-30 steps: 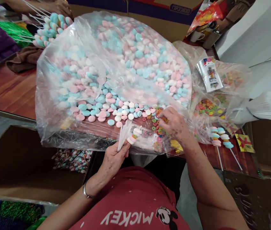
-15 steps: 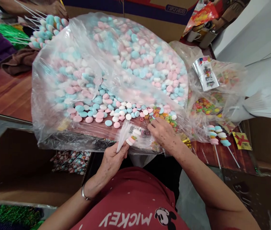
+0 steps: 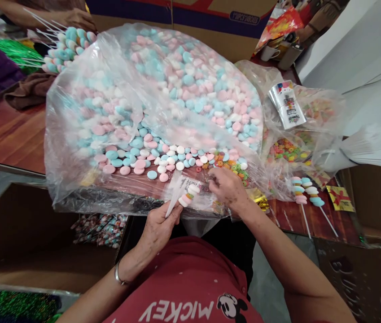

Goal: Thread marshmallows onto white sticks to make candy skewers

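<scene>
My left hand (image 3: pixel 159 225) is closed around a candy skewer (image 3: pixel 189 196) threaded with white and pink marshmallows and an orange-green gummy ring. The same hand also grips what looks like a bundle of white sticks (image 3: pixel 174 193). Just to the right, my right hand (image 3: pixel 228 187) has its fingers curled together beside the gummy rings (image 3: pixel 239 170); anything between the fingertips is too small to make out. Loose pink, blue and white marshmallows (image 3: pixel 139 165) spill from a big clear plastic bag (image 3: pixel 76 184) in front of both hands.
Two finished-looking skewers (image 3: pixel 300 197) lie at right by a yellow packet (image 3: pixel 341 197). Printed silver pouches (image 3: pixel 287 105) rest on another bag. An open carton (image 3: pixel 35 233) stands below left. Another person's hand (image 3: pixel 79 19) is near a skewer bunch (image 3: pixel 64 51).
My right hand has drawn slightly back from the gummy rings, its fingers curled. The skewer in my left hand has tilted a little more upright. The view has shifted slightly.
</scene>
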`<state>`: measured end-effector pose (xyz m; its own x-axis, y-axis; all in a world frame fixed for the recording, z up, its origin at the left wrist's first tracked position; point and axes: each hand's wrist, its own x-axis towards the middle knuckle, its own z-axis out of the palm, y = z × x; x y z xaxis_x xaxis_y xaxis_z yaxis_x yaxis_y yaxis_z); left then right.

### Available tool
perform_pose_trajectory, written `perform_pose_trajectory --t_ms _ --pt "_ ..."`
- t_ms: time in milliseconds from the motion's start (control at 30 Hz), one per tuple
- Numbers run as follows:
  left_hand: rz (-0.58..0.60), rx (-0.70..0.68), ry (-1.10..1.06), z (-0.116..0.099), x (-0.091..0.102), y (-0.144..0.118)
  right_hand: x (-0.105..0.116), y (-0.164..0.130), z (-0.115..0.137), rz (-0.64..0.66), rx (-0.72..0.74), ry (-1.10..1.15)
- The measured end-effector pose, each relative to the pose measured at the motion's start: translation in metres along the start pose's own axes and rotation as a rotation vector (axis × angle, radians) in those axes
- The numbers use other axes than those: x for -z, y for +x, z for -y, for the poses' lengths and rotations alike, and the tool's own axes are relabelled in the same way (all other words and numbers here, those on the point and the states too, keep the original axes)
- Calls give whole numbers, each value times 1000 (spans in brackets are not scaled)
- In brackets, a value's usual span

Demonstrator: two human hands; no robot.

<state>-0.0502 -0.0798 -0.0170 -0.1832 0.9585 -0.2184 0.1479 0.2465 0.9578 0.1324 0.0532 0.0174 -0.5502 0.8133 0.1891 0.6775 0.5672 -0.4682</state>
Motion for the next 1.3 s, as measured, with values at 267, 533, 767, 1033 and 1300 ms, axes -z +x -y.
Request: perform_pose_trajectory --t_ms 267,533,767,1033,1300 --pt "18 -96 95 1 1 2 -6 -1 13 -7 -410 1098" --pt "30 -95 96 -4 1 3 -15 -2 11 3 -376 1140" --pt "-14 -59 39 0 -2 1 -19 -14 14 -105 -22 710" --pt "-76 -33 -83 -4 -15 2 -19 -26 20 -268 254 405" --pt "-124 67 -179 2 -19 5 -24 -26 26 -291 296 283"
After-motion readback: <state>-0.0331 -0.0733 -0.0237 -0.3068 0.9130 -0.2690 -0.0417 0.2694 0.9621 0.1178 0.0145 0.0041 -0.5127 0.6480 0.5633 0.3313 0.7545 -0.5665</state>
